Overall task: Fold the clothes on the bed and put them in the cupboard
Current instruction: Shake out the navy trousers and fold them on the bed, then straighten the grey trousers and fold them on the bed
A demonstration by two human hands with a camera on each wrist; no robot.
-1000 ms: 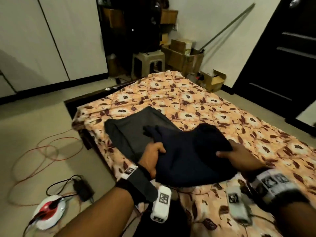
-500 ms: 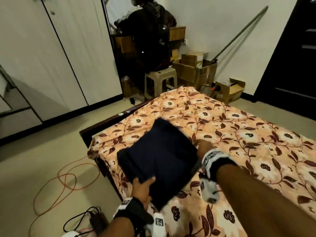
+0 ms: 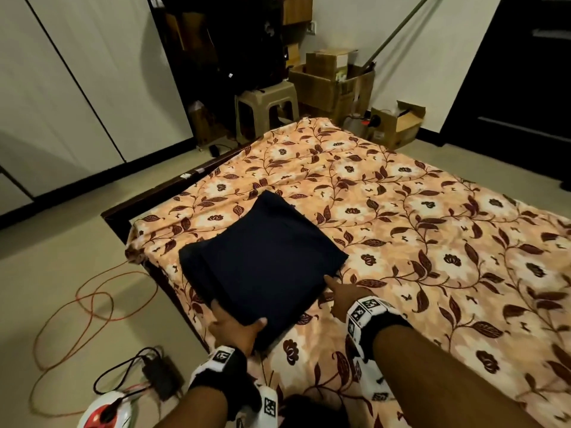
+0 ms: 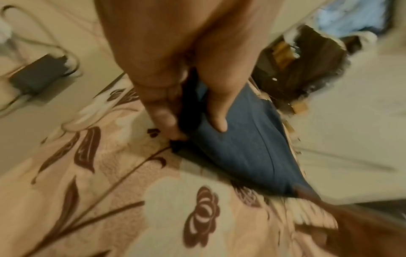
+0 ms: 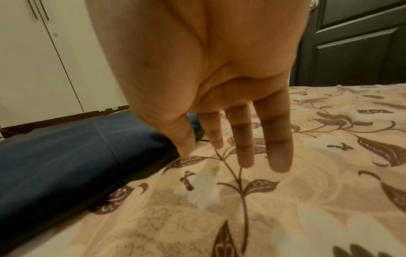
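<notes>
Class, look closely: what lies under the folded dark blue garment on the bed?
The folded garment rests on the floral bedsheet; left hand fingers slip beneath its corner. Anything else underneath is hidden.

Dim room with beige floor (image 3: 61,273), pale wall (image 3: 355,23). White panelled doors (image 3: 77,88) left, dark door (image 3: 519,72) right. Plastic stool (image 3: 267,108), cardboard boxes (image 3: 330,78) in far corner. Orange cable (image 3: 92,301) looped on floor.

My forearms are bare, no sleeves; my left wrist (image 3: 221,364) carries a black strap with a white block bearing black square fiducial markers; my right wrist (image 3: 370,316) carries a matching black strap; white marker-printed housings hang below both wrists.
</notes>
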